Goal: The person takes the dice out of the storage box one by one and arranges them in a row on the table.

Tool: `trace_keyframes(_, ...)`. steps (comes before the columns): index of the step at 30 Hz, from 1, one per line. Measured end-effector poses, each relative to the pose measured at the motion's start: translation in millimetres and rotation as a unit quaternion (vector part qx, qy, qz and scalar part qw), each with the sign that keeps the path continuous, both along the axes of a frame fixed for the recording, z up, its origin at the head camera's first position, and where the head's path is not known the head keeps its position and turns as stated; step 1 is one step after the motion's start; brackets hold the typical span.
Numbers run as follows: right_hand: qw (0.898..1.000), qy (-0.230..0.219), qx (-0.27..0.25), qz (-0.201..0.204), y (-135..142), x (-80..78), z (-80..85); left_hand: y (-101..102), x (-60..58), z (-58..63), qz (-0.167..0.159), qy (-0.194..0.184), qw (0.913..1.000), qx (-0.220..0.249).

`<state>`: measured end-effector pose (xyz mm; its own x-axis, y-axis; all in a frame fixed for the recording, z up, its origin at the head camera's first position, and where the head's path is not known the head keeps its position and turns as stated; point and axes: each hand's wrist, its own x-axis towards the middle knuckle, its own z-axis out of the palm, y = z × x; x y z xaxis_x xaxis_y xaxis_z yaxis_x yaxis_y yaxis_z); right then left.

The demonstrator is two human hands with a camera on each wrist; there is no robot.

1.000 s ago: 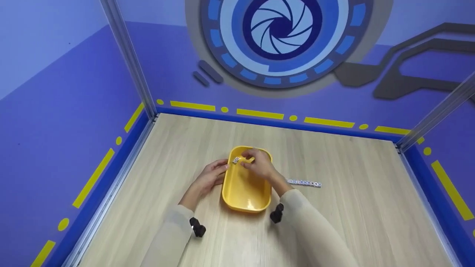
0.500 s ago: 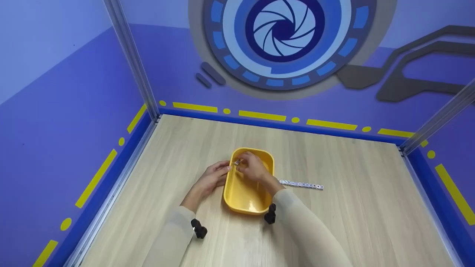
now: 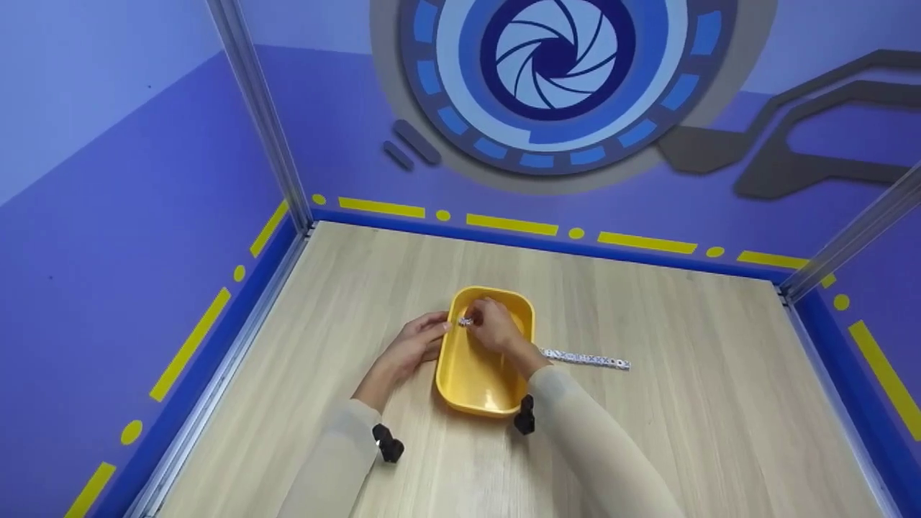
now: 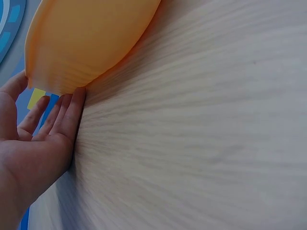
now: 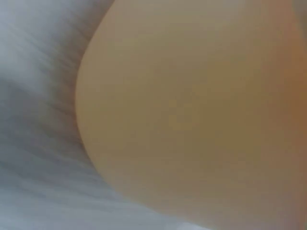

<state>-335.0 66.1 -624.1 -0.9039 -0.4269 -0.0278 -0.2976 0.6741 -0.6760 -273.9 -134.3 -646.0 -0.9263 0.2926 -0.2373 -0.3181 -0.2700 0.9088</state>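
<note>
A deep yellow tray (image 3: 478,385) stands on the table, its long sides running away from me. My left hand (image 3: 412,345) is at its left side; in the left wrist view the thumb meets the rim and the nearly straight fingers touch the outer wall. Inside the tray's far half, my right hand (image 3: 495,327) pinches small white dice (image 3: 465,322) with dark marks between thumb and fingertips, close to the left wall. Its fingers partly cover them. The tray's blurred yellow wall (image 5: 182,115) fills most of the right wrist view, and the right fingers are hidden there.
A straight row of white dice (image 3: 586,359) with bluish marks lies on the table right of the tray, its near end by my right wrist. Blue wall panels (image 3: 403,180) and metal posts (image 3: 266,115) border the wooden table (image 3: 691,403) at back and sides.
My right fingers have moved left onto the small dice and closed on them, and the dice have shifted slightly toward me. The left hand stays at the tray's side.
</note>
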Motion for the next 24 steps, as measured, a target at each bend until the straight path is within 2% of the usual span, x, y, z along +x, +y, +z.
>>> trace_keyframes(6,1.0,-0.002,0.024,0.011,6,3.0,2.2,4,-1.4,-0.8,-0.004,-0.008,1.0,0.001)
trace_keyframes(10,0.999,-0.014,0.035,0.036,14,5.1,15.0,3,-3.9,0.4,-0.004,-0.008,1.0,0.002)
trace_keyframes(12,0.998,-0.002,0.031,0.052,21,6.2,24.8,2,-4.1,1.7,-0.003,-0.007,1.0,-0.002)
trace_keyframes(19,0.995,0.066,-0.009,0.076,73,14.3,59.7,-1,-2.1,2.4,-0.004,-0.009,0.9998,-0.019)
trace_keyframes(24,0.993,0.097,-0.012,0.062,121,21.6,66.9,0,-0.6,0.3,0.0,-0.014,0.9995,-0.029)
